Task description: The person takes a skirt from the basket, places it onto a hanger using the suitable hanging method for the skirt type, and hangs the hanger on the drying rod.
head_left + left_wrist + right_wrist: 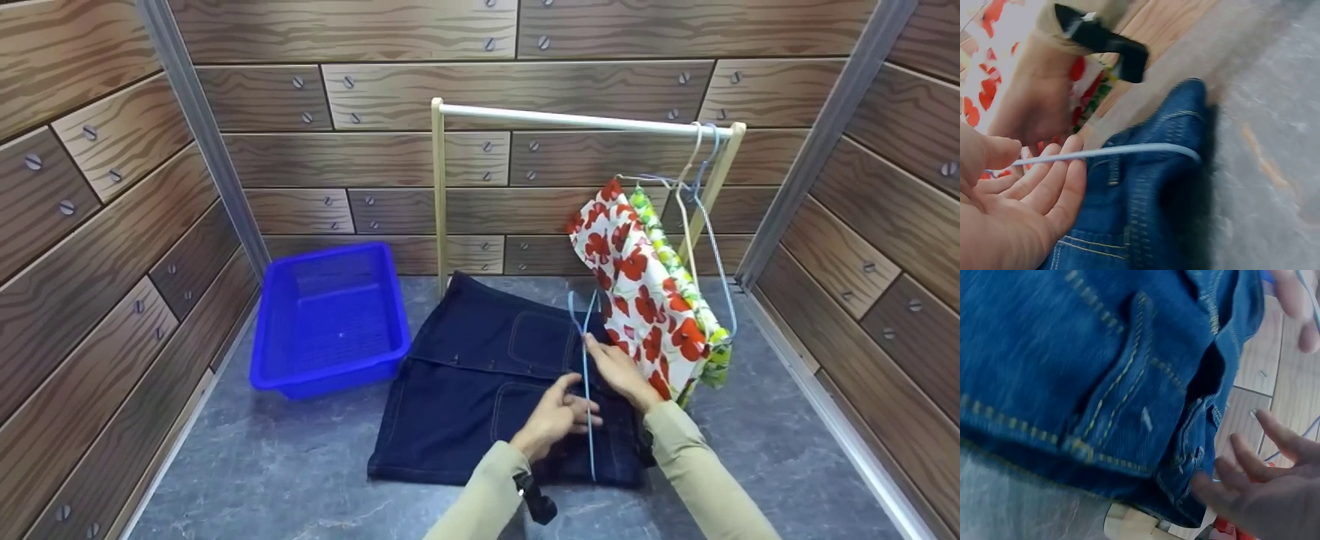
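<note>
A dark blue denim skirt (450,405) with pockets and a front button row lies flat on the grey floor, its waistband and belt loops towards the right. Above its right part a thin light-blue hanger (587,390) stands on edge. My right hand (619,371) holds the hanger near its neck; the grip is partly hidden. Lower down, my left hand (555,416) touches the hanger with fingers extended. In the left wrist view the hanger wire (1145,148) crosses those fingers. The right wrist view has the right hand (1275,486) beside the denim waistband (1190,433).
An empty blue plastic basket (330,322) stands at left. Behind the skirt is a clothes rack (570,118) with wooden posts. Two hangers at its right end carry a red-flowered white garment (637,277) and a green-yellow one (660,240), close to the right arm. Wood-patterned walls enclose the floor.
</note>
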A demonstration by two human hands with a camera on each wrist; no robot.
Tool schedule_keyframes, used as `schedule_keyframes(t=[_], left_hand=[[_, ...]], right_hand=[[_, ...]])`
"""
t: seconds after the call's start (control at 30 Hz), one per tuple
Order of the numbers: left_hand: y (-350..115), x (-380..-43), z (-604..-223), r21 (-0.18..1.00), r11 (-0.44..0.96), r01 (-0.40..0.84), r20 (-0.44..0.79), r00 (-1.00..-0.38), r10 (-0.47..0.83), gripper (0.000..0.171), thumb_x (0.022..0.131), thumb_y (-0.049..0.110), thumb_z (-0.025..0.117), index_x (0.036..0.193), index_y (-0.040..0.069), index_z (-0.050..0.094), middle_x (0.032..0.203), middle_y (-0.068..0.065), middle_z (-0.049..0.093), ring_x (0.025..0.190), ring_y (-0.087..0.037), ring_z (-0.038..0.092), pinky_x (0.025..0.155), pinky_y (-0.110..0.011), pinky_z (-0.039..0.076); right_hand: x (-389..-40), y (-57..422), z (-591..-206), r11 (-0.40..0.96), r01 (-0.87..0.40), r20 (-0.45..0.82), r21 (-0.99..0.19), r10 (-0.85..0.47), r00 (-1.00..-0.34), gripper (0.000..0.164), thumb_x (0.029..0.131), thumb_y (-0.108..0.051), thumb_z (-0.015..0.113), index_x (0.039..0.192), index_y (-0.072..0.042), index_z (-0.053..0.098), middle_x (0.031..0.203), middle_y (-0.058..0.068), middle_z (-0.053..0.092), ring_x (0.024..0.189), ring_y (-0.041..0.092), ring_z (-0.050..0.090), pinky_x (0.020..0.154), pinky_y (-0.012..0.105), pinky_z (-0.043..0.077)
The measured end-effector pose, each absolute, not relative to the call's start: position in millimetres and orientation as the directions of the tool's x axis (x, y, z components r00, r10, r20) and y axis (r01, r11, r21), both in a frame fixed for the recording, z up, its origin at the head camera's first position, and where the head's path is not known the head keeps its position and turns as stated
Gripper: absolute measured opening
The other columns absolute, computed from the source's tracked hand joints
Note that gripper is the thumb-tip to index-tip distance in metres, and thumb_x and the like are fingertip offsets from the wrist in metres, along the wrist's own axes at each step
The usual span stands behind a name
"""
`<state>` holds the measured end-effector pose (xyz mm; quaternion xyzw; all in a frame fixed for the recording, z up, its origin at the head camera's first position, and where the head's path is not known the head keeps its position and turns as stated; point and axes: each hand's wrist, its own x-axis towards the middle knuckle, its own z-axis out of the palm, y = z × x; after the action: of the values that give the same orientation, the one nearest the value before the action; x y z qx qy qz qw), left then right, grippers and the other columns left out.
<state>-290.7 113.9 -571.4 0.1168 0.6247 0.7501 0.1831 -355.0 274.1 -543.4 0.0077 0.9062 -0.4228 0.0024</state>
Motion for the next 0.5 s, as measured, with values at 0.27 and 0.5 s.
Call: schedule_keyframes(t=[0.27,0.5], left_hand=[[111,-302,-570,0.978,-0.149,-0.143,-0.080,-0.928,0.365,0.060,0.097,0.006,0.055,0.150,0.014,0.028,0.080,-0.009,0.064,0.068,-0.019,0.069,0.069,-0.037,0.057],[107,-318,-562,0.973,-0.179,-0.143,-0.071,-0.932,0.356,0.082,0.089,-0.011,0.049,0.156,0.028,0.022,0.072,-0.011,0.064,0.055,-0.016,0.064,0.062,-0.038,0.058]], right_hand=[[-346,283,-563,0.775,-0.201,-0.008,-0.600,-0.257,-0.966,0.032,0.096,-0.012,0.055,0.115,0.013,0.062,0.115,0.030,0.064,0.112,0.044,0.059,0.099,0.055,0.044],[-345,284,-564,0.802,-0.316,0.026,-0.507,-0.353,-0.935,0.046,0.078,-0.003,0.069,0.117,0.016,0.056,0.117,0.036,0.059,0.117,0.051,0.051,0.102,0.058,0.040]])
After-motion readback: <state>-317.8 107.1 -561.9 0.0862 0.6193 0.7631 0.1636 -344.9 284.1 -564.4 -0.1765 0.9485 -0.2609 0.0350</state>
